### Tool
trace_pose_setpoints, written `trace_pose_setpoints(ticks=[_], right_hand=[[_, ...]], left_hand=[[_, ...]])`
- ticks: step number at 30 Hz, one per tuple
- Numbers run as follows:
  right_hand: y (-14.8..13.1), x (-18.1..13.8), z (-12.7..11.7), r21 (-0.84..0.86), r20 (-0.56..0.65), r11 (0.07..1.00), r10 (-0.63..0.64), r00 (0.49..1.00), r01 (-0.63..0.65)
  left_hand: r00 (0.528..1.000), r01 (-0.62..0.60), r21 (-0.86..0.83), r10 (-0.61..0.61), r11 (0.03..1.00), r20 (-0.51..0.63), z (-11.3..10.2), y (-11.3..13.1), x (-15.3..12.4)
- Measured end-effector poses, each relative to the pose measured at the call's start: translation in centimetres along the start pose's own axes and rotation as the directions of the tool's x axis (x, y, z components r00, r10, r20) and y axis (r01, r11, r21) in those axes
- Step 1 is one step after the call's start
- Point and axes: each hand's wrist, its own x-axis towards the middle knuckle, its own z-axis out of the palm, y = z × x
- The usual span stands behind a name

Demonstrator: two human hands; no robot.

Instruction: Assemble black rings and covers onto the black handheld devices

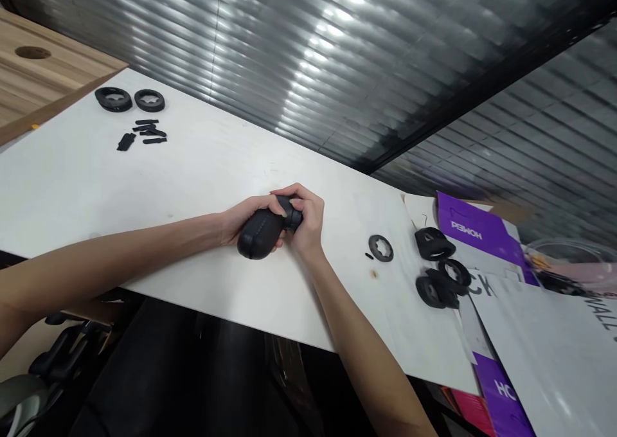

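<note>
Over the white table, both hands are closed around one black object with a fat rounded end (259, 234) and a narrower section; its exact kind is unclear. My left hand (241, 217) wraps the rounded end from the left, with its thumb lying on top. Around the narrower section on the right is my right hand (311, 222), with its thumb pressing on top. The fingers and palms hide part of the object. To the right of my right hand, a flat black ring (380, 248) with a star-shaped opening lies beside a small black piece (369, 256).
Black ring parts (149, 101) and several small black strips (149, 130) lie at the far left of the white table (207, 160). Several black curved parts (435, 244) sit on the right, near purple-and-white boxes (482, 234). A corrugated metal wall (270, 58) borders the back edge.
</note>
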Motion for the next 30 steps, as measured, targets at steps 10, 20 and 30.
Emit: trace_pose_setpoints(ticks=[10, 20, 30], right_hand=[[0.5, -0.7, 0.0, -0.135, -0.022, 0.978, -0.161, 0.987, 0.156], [0.7, 0.3, 0.1, -0.229, 0.033, 0.932, -0.282, 0.959, 0.282], [2.6, 0.2, -0.3, -0.025, -0.046, 0.963, -0.268, 0.962, 0.267]], left_hand=[[0.999, 0.036, -0.006, -0.036, 0.999, 0.017, 0.0, 0.4, -0.1], [0.999, -0.004, -0.068, 0.007, 0.998, 0.042, 0.1, 0.5, 0.4], [0.986, -0.157, 0.17, 0.145, 0.973, 0.079, -1.0, -0.2, 0.4]])
